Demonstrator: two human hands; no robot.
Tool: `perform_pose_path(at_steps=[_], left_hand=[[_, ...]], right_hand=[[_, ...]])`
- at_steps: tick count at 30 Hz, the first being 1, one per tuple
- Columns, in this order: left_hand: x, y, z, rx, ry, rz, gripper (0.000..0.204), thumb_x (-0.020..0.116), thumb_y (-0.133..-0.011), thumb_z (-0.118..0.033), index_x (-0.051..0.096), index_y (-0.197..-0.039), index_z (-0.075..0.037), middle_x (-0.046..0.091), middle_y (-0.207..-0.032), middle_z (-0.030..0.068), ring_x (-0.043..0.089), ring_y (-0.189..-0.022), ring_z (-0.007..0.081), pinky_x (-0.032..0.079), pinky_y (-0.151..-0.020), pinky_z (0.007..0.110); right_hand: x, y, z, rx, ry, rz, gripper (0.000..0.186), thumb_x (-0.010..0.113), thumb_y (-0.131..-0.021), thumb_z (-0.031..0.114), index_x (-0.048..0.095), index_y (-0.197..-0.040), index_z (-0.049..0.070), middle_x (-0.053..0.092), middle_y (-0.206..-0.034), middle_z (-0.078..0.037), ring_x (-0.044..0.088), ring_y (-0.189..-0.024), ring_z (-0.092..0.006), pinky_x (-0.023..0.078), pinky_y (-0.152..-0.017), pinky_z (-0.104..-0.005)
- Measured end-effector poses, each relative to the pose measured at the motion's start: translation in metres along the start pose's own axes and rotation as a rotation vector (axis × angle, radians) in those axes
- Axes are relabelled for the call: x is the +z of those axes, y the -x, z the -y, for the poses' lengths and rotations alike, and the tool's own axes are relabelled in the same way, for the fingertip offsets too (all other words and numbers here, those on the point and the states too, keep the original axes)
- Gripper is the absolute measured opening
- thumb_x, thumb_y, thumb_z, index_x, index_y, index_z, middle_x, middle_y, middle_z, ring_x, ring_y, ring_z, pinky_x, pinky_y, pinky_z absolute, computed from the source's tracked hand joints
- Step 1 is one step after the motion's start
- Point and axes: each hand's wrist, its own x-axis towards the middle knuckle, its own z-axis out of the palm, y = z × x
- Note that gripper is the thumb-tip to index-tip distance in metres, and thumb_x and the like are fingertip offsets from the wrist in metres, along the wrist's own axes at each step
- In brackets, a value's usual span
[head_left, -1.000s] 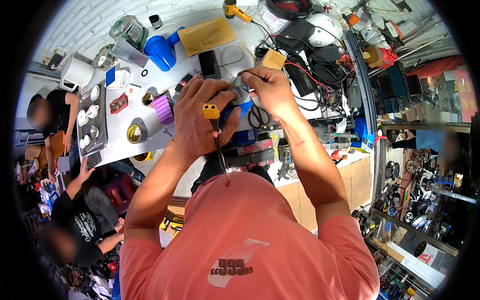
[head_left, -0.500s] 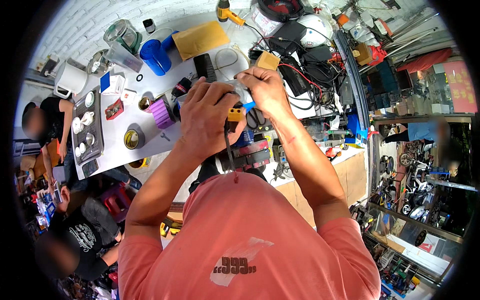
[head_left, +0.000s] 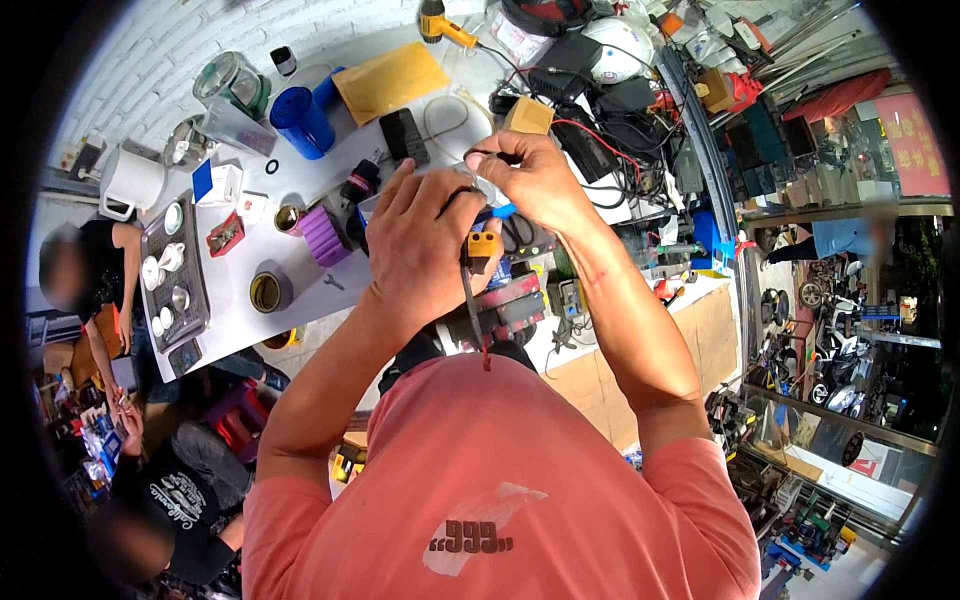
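My left hand (head_left: 422, 235) is closed around something mostly hidden beneath the palm. Below its fingers a yellow two-hole plug connector (head_left: 483, 244) sticks out, and a dark cable (head_left: 474, 305) hangs down toward my shirt. A bit of blue material (head_left: 495, 213) shows between the two hands. My right hand (head_left: 530, 175) has its thumb and forefinger pinched together, just right of the left fingers. A thin clear strip or film (head_left: 484, 190) seems to run by the pinch, but I cannot make out its kind. Both hands are raised over the bench's near edge.
Along the white table (head_left: 335, 180) stand a purple cylinder (head_left: 322, 237), a blue roll (head_left: 302, 122), a phone (head_left: 404, 136) and a tea tray (head_left: 190, 290). Tangled cables and black adapters (head_left: 585, 150) crowd the right. Two people (head_left: 180, 490) sit at the left.
The view has shifted slightly, so the table sits a little more to the left. The right fingers have stayed pinched, and the left hand still grips, with the yellow connector turned slightly.
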Motion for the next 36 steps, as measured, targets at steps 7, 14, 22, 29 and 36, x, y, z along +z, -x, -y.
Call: perform_pose_path(at_steps=[7, 14, 22, 29, 36], left_hand=[[-0.002, -0.005, -0.001, -0.012, 0.028, -0.017, 0.032, 0.087, -0.086, -0.026, 0.074, -0.11, -0.01, 0.073, -0.113, 0.0079, 0.076, -0.103, 0.0364, 0.057, -0.113, 0.058], [-0.011, -0.002, 0.0, 0.012, 0.074, 0.073, 0.045, 0.088, -0.086, -0.024, 0.07, -0.124, -0.009, 0.074, -0.123, 0.0117, 0.074, -0.112, 0.0408, 0.057, -0.109, 0.059], [-0.042, -0.014, 0.004, -0.011, 0.095, 0.337, 0.068, 0.096, -0.083, -0.027, 0.066, -0.142, -0.007, 0.073, -0.136, 0.0153, 0.073, -0.123, 0.0434, 0.058, -0.108, 0.055], [-0.047, -0.027, 0.015, 0.042, 0.092, 0.423, 0.083, 0.097, -0.085, -0.046, 0.065, -0.153, -0.01, 0.079, -0.135, 0.0168, 0.074, -0.122, 0.0427, 0.057, -0.108, 0.053], [-0.041, -0.026, 0.024, 0.057, 0.15, 0.401, 0.085, 0.09, -0.092, -0.058, 0.064, -0.156, -0.008, 0.081, -0.133, 0.0167, 0.075, -0.125, 0.0417, 0.057, -0.108, 0.052]], right_hand=[[0.001, 0.015, 0.019, -0.022, 0.184, 0.01, 0.025, 0.074, -0.108, 0.017, 0.079, -0.127, 0.001, 0.081, -0.103, -0.013, 0.073, -0.096, -0.0211, 0.059, -0.09, -0.0396], [0.004, 0.012, 0.0, -0.134, 0.223, -0.02, 0.024, 0.071, -0.109, 0.013, 0.078, -0.129, 0.002, 0.081, -0.106, -0.014, 0.073, -0.095, -0.0217, 0.059, -0.088, -0.0391], [-0.002, 0.012, -0.015, -0.093, -0.089, 0.041, 0.045, 0.078, -0.11, 0.028, 0.073, -0.146, 0.001, 0.077, -0.134, -0.009, 0.071, -0.118, -0.0175, 0.059, -0.1, -0.035], [-0.024, 0.039, -0.025, 0.272, -0.509, -0.088, 0.045, 0.08, -0.109, 0.036, 0.078, -0.139, 0.001, 0.082, -0.124, -0.009, 0.077, -0.11, -0.0168, 0.063, -0.087, -0.0348], [-0.016, 0.036, 0.003, 0.236, -0.229, -0.133, 0.026, 0.083, -0.108, 0.025, 0.078, -0.093, 0.004, 0.076, -0.087, -0.003, 0.071, -0.076, -0.0093, 0.053, -0.063, -0.0263]])
